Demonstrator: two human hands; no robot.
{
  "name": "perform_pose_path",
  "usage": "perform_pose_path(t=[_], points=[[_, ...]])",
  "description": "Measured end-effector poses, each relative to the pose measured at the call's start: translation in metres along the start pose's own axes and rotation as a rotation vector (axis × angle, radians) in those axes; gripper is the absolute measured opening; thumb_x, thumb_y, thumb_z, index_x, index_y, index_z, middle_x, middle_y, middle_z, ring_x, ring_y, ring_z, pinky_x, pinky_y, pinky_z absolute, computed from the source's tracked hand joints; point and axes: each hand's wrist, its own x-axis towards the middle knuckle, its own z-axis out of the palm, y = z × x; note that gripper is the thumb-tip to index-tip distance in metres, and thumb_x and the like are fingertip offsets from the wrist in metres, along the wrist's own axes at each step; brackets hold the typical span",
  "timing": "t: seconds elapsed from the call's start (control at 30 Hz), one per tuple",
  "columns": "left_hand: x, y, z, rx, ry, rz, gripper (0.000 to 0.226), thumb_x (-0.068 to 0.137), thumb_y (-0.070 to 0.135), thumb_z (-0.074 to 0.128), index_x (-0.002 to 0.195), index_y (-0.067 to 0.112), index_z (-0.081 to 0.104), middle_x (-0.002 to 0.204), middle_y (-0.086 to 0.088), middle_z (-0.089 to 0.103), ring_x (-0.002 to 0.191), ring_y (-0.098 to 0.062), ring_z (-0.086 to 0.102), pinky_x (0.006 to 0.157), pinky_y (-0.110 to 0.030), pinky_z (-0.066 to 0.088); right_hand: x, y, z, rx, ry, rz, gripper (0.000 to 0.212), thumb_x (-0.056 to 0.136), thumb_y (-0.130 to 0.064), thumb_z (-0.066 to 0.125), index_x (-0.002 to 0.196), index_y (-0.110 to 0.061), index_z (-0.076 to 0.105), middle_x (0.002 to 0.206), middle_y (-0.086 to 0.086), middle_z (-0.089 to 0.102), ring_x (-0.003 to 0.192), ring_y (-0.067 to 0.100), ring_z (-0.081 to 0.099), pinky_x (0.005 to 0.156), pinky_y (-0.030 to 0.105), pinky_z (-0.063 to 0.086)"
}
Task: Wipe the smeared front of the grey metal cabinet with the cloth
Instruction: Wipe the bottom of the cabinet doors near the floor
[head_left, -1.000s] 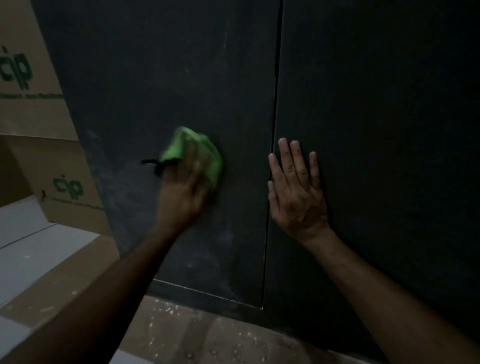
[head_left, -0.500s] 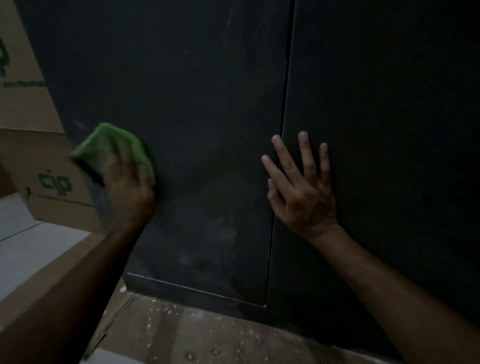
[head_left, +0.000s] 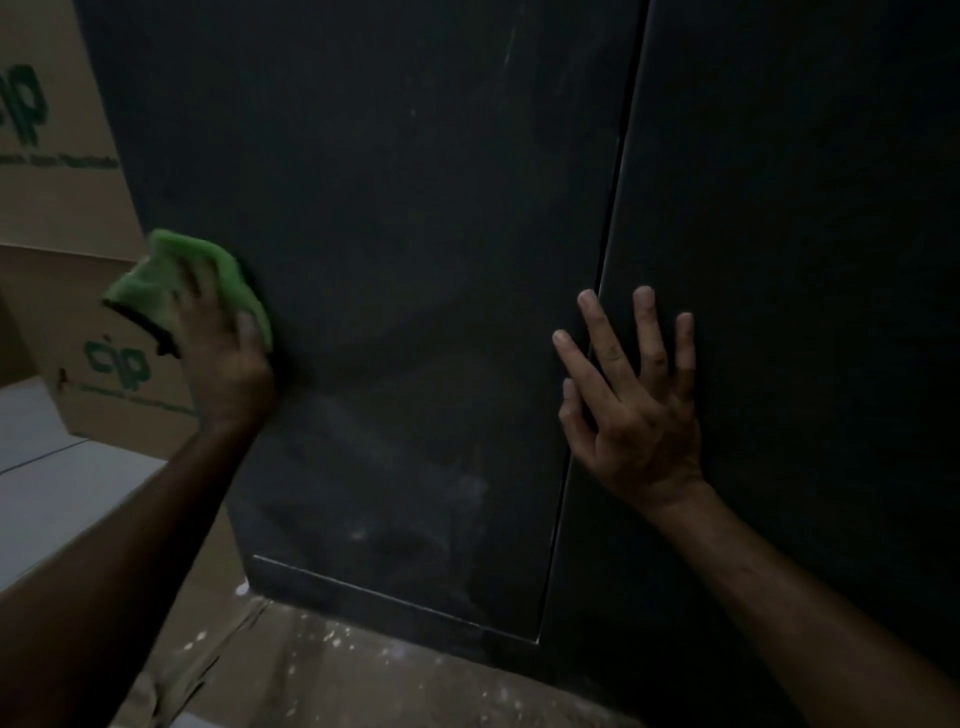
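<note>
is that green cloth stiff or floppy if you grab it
Probably floppy: the cloth bunches and folds under the left hand. Likely light, since its free corner hangs off the cabinet edge held only by fingers. Its fuzzy surface probably grips rather than slips.

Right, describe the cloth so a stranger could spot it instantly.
Find the dark grey metal cabinet filling the view. At its left edge, against the left door, the left hand presses the cloth. It is crumpled and bright green, the only vivid thing there.

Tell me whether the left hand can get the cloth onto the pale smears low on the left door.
Probably yes: the left hand presses the cloth on that door, the smears lie below it, and nothing is between.
</note>
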Motion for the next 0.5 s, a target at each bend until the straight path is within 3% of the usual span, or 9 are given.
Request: perform_pose_path(t=[0.07, 0.1, 0.2, 0.23, 0.37, 0.5], points=[[0.002, 0.018, 0.002, -0.005, -0.007, -0.184, 0.069, 0.106, 0.051, 0.024, 0.167, 0.018, 0.016, 0.174, -0.013, 0.009, 0.16, -0.038, 0.006, 0.13, -0.044, -0.002, 0.0, 0.0, -0.001, 0.006, 0.01, 0.008, 0.049, 0.099, -0.029, 0.055, 0.147, -0.02, 0.054, 0.167, 0.008, 0.031, 0.155, 0.042, 0.018, 0.122, 0.067, 0.015], [-0.006, 0.031, 0.006, 0.026, -0.03, -0.121, 0.067, 0.107, 0.046, 0.027, 0.167, 0.018, 0.016, 0.174, -0.014, 0.007, 0.16, -0.041, 0.004, 0.129, -0.041, -0.006, 0.0, 0.0, -0.001, 0.007, 0.014, 0.009, 0.049, 0.099, -0.029, 0.056, 0.146, -0.019, 0.054, 0.166, 0.008, 0.031, 0.155, 0.042, 0.018, 0.122, 0.067, 0.015], [0.003, 0.049, 0.007, 0.1, -0.112, 0.383, 0.062, 0.109, 0.037, 0.035, 0.167, 0.02, 0.018, 0.173, -0.01, 0.008, 0.159, -0.042, 0.007, 0.129, -0.041, -0.003, -0.001, 0.0, 0.0, 0.011, 0.011, 0.003, 0.049, 0.098, -0.029, 0.057, 0.146, -0.019, 0.055, 0.166, 0.008, 0.031, 0.155, 0.042, 0.018, 0.122, 0.067, 0.014], [0.026, 0.051, 0.008, 0.098, -0.081, 0.467, 0.061, 0.11, 0.039, 0.034, 0.167, 0.022, 0.018, 0.173, -0.01, 0.01, 0.16, -0.038, 0.01, 0.13, -0.041, 0.002, -0.001, 0.0, 0.001, 0.011, 0.012, 0.005, 0.049, 0.098, -0.029, 0.057, 0.146, -0.019, 0.055, 0.166, 0.008, 0.031, 0.155, 0.042, 0.018, 0.122, 0.067, 0.014], [0.088, 0.042, 0.001, 0.0, 0.052, 0.28, 0.061, 0.112, 0.05, 0.028, 0.164, 0.017, 0.029, 0.171, -0.016, 0.022, 0.159, -0.037, 0.018, 0.128, -0.057, 0.016, -0.001, -0.001, 0.002, 0.032, 0.04, 0.017, 0.048, 0.098, -0.028, 0.057, 0.144, -0.019, 0.056, 0.166, 0.007, 0.033, 0.155, 0.041, 0.02, 0.122, 0.066, 0.014], [-0.024, 0.005, 0.001, 0.07, -0.08, 0.015, 0.065, 0.109, 0.046, 0.026, 0.166, 0.016, 0.017, 0.173, -0.016, 0.01, 0.16, -0.038, 0.011, 0.128, -0.056, 0.014, 0.001, -0.003, -0.002, 0.034, 0.026, 0.029, 0.047, 0.097, -0.029, 0.057, 0.143, -0.02, 0.056, 0.166, 0.007, 0.033, 0.155, 0.04, 0.019, 0.122, 0.066, 0.015]])
